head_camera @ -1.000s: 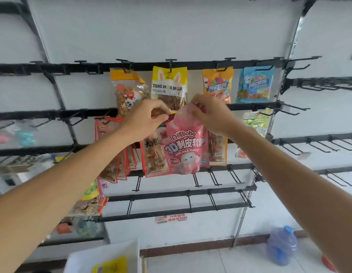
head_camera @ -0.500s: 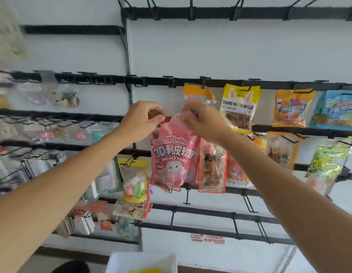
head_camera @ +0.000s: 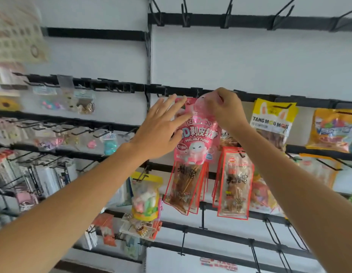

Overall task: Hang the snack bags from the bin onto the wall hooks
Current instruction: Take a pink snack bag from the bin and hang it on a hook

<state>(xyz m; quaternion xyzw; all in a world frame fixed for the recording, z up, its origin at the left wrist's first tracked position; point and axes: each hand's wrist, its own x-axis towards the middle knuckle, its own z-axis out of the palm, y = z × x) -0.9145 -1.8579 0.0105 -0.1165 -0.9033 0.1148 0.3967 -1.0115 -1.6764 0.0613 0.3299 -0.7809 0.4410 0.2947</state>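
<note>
Pink snack bag (head_camera: pixel 198 134), labelled "PEELABLE FUDGE", upright against the white wall panel, its top reaching the black hook rail (head_camera: pixel 255 97). Right hand (head_camera: pixel 226 110), at 12 to 1 o'clock of the bag: fingers curled, pinching the bag's rounded top tab up at the rail. The hand covers the tab, so it cannot be told whether the tab sits on a hook. Left hand (head_camera: pixel 161 127), at 9 o'clock of the bag: spread flat, fingers straight, fingertips lying on the bag's upper left edge, gripping nothing. Red-edged packs (head_camera: pixel 184 188) hang at 6 o'clock, their tops behind the bag's lower end. A second red-edged bunch (head_camera: pixel 235 184) hangs at 5 o'clock. Yellow "TANG MOU MOU" bag (head_camera: pixel 273 119) hangs at 3 o'clock from the same rail, with an orange bag (head_camera: pixel 332 131) beyond it. Yellow-topped pouch (head_camera: pixel 145 196) hangs at 7 o'clock, lower on the wall.
</note>
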